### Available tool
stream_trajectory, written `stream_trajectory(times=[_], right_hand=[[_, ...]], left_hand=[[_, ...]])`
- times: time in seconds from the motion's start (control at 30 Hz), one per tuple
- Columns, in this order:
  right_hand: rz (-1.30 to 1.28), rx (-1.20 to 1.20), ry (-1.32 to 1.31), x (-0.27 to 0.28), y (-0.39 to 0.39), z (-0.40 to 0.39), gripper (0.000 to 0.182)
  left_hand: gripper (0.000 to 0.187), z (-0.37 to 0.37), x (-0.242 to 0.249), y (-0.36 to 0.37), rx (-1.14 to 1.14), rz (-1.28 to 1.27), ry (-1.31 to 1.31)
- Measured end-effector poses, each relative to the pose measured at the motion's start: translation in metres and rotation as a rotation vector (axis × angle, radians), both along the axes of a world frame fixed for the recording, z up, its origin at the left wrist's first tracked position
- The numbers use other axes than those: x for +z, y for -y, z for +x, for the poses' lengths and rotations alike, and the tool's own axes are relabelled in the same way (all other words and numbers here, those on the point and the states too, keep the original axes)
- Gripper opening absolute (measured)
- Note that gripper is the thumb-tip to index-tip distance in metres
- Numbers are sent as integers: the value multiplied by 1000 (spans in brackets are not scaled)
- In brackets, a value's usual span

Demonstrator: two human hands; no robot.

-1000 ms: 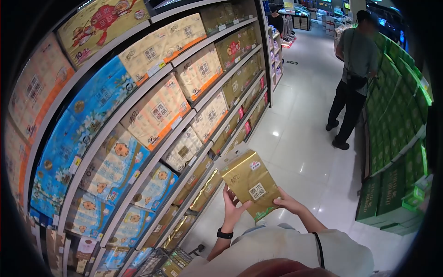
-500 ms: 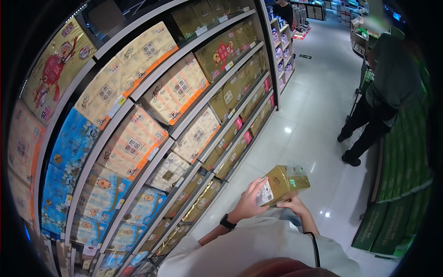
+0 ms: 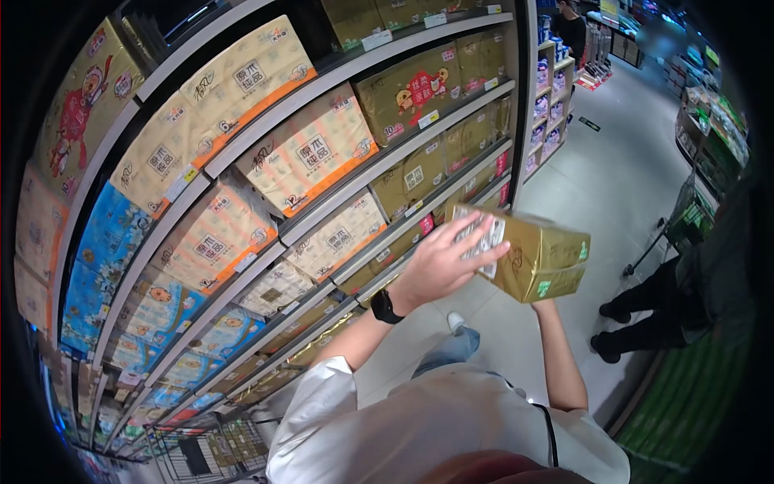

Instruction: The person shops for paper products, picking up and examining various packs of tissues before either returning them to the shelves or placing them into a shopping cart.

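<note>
A gold tissue pack (image 3: 542, 256) is held up in front of me, beside the shelves. Across its left end, over a white label, lies my left hand (image 3: 451, 256), fingers spread against the wrapping; a black watch is on that wrist. My right hand (image 3: 545, 306) is under the pack near its lower edge, with its fingers mostly hidden behind it. Closest to my left hand on the shelving are gold packs (image 3: 413, 179) and cream and orange packs (image 3: 337, 234).
Tall shelves (image 3: 322, 77) of tissue packs fill the left side. A person in dark trousers (image 3: 653, 302) stands at the right near a shopping cart (image 3: 689, 206). Another cart (image 3: 205, 452) is at the lower left. A person in black (image 3: 569, 34) is farther down the aisle.
Both hands have raised the gold pack forward and to the right. My left arm is stretched farther out. The view has shifted, and a cart now shows at the lower left.
</note>
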State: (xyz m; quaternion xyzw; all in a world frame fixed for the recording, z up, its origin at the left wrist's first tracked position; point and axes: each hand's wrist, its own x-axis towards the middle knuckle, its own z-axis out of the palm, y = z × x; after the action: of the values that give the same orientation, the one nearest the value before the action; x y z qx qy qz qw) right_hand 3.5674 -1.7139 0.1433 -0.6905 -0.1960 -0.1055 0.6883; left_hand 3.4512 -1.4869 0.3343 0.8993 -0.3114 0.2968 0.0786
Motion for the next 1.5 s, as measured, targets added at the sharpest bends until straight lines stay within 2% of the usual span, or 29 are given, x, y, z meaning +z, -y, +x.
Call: stream_trajectory(times=[0.07, 0.23, 0.33, 0.4, 0.5, 0.6, 0.63, 0.67, 0.73, 0.77, 0.87, 0.93, 1.0, 1.1, 1.2, 1.33, 1.4, 1.5], right_hand=[[-5, 42, 144, 57, -30, 75, 42], [-18, 117, 514, 208, -129, 238, 39], [-50, 161, 707, 298, -195, 309, 38], [-100, 202, 814, 350, -239, 343, 37], [-234, 274, 900, 395, -295, 371, 36], [-378, 442, 926, 418, -335, 378, 35], [-238, 594, 913, 422, -351, 380, 38], [-211, 670, 876, 431, -361, 372, 39], [-9, 885, 653, 427, -391, 382, 35], [-202, 740, 822, 431, -397, 387, 40], [-323, 705, 877, 426, -430, 395, 46], [-282, 739, 896, 422, -437, 396, 49], [-353, 609, 957, 425, -431, 390, 50], [-250, 631, 981, 415, -436, 396, 53], [-307, 656, 947, 414, -432, 398, 53], [-361, 660, 965, 410, -445, 402, 54], [-230, 694, 1024, 410, -451, 400, 68], [-286, 643, 1023, 414, -460, 391, 68]], left_hand=[[60, 41, 38, -23, 59, -56, 219], [68, 144, 127, -104, 149, -260, 656], [68, 204, 172, -161, 214, -370, 819], [62, 238, 191, -201, 260, -452, 823], [59, 267, 206, -248, 357, -369, 882], [50, 276, 205, -284, 541, -293, 800], [46, 281, 203, -291, 586, -293, 836], [46, 284, 203, -295, 605, -279, 841], [40, 290, 199, -303, 679, -374, 879], [32, 293, 198, -303, 704, -370, 934], [30, 297, 195, -304, 898, -398, 932], [29, 297, 191, -303, 928, -401, 942], [27, 298, 192, -299, 955, -400, 961], [19, 300, 185, -286, 970, -454, 901], [18, 307, 178, -285, 938, -464, 926], [18, 307, 169, -287, 1011, -541, 921], [21, 308, 168, -288, 1043, -496, 951], [24, 303, 170, -301, 1174, -489, 904]])
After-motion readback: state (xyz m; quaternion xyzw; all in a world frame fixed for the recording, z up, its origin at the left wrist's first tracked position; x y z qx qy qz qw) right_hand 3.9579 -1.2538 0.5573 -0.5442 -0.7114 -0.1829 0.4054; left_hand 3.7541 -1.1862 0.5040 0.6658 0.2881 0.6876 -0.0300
